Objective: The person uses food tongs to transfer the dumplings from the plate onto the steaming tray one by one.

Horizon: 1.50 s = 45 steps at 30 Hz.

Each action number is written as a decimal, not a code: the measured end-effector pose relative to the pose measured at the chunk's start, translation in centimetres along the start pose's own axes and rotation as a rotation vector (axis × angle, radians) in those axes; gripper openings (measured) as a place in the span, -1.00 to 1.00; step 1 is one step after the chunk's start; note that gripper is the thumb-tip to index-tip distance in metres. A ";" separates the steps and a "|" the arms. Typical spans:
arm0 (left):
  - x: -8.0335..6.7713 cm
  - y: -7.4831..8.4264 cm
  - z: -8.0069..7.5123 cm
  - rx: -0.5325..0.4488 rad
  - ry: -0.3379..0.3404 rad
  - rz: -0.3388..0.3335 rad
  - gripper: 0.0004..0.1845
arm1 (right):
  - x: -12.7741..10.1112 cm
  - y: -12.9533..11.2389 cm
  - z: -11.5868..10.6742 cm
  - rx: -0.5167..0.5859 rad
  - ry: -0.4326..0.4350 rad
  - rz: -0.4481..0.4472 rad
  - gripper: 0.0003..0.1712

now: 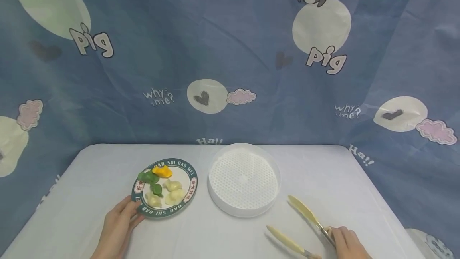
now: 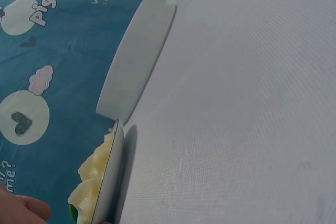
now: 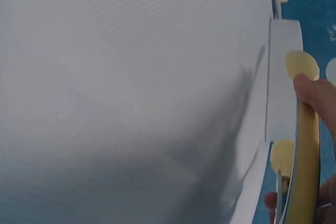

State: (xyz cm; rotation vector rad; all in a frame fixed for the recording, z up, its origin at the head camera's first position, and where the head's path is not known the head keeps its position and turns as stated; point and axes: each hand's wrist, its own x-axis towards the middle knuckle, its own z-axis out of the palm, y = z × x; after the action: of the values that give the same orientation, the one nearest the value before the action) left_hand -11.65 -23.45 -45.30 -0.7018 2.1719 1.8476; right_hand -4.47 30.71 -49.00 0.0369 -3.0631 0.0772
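Left of the white steamer tray [image 1: 244,179], left hand [image 1: 116,227] gripping the dumpling plate [image 1: 164,187] rim, steadying it; to its right, right hand [image 1: 346,243] holding spread tongs [image 1: 303,223], poised for picking.

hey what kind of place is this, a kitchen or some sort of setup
Probably a staged tabletop setup, not a real kitchen: a cartoon pig curtain hangs as backdrop behind a cloth-covered table that holds only a plate of dumplings, a white steamer tray and tongs.
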 end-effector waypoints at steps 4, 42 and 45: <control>0.1 0.0 0.0 0.025 0.014 -0.003 -0.17 | 0.4 -0.9 -1.2 0.071 0.160 -0.076 0.01; 0.0 -0.1 0.2 0.053 0.017 -0.005 -0.16 | 2.2 -5.3 -6.1 0.159 0.302 -0.254 -0.02; 0.0 -0.2 0.1 0.061 0.019 0.000 -0.16 | 2.6 -5.6 -5.8 0.174 0.379 -0.340 -0.06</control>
State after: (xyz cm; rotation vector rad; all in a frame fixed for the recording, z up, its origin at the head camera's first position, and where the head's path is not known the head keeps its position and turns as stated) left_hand -11.62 -23.36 -45.49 -0.7104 2.2298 1.7730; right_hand -6.44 25.36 -42.72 0.4907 -2.6215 0.2920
